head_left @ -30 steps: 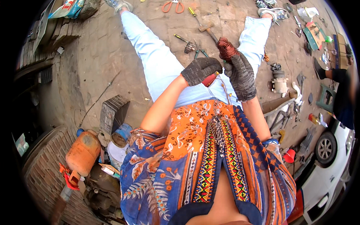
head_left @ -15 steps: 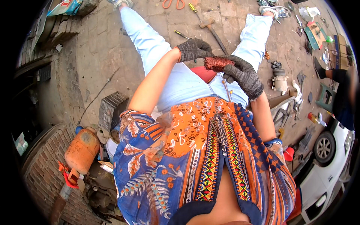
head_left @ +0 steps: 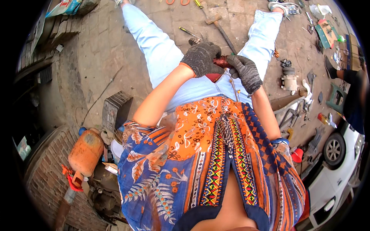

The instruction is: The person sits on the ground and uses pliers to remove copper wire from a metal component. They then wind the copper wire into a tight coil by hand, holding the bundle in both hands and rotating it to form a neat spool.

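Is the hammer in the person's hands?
No, the hammer lies on the ground while the left hand and right hand hold a reddish wire bundle.

Shows mottled dark grey on the left glove (head_left: pixel 202 59) and right glove (head_left: pixel 246 73), orange on the left cuff (head_left: pixel 187 67), reddish brown on the wire bundle (head_left: pixel 221 61), pale blue on the jeans (head_left: pixel 150 46), white-swirled orange on the tunic panel (head_left: pixel 194 125).

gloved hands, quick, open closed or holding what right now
Left hand: closed on the coppery wire bundle.
Right hand: closed on the same bundle's right end.
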Tool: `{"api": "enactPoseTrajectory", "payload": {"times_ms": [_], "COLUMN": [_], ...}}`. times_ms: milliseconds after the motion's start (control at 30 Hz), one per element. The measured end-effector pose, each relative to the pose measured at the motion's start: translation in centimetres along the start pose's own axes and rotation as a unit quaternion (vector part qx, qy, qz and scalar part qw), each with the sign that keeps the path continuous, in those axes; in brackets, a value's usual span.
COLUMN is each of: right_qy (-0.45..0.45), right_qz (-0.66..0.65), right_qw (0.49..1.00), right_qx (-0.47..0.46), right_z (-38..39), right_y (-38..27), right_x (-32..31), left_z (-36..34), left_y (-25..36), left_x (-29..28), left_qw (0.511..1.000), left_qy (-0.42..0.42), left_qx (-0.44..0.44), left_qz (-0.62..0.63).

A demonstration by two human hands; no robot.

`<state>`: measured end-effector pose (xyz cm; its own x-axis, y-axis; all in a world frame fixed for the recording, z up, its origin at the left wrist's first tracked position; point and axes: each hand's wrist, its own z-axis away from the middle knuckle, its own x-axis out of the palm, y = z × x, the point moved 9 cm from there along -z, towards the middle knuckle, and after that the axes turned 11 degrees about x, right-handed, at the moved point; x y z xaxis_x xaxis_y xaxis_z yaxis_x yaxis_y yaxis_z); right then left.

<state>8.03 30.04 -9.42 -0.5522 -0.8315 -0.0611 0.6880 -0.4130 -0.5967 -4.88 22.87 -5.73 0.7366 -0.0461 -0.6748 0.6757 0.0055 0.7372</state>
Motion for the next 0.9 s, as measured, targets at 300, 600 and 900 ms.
{"api": "enactPoseTrajectory", "payload": {"times_ms": [300,600,900], "right_qy": [-0.091,0.081,0.113], "right_qz": [-0.037,0.130,0.173], "right_qw": [0.980,0.955,0.953], "right_qx": [-0.174,-0.255,-0.221], "right_z": [1.6,2.2,0.0], "right_y": [-3.5,-3.8,-2.4], "right_x": [0.3,0.9,1.8], "left_z": [0.4,0.8,1.1], "left_y": [1.6,1.8,2.6], "left_x": [-2.0,-1.7,-0.8], "left_qw": [0.998,0.987,0.968], "left_qy": [0.052,0.120,0.189], "left_qx": [0.023,-0.029,0.016], "left_qz": [0.006,-0.099,-0.167]}}
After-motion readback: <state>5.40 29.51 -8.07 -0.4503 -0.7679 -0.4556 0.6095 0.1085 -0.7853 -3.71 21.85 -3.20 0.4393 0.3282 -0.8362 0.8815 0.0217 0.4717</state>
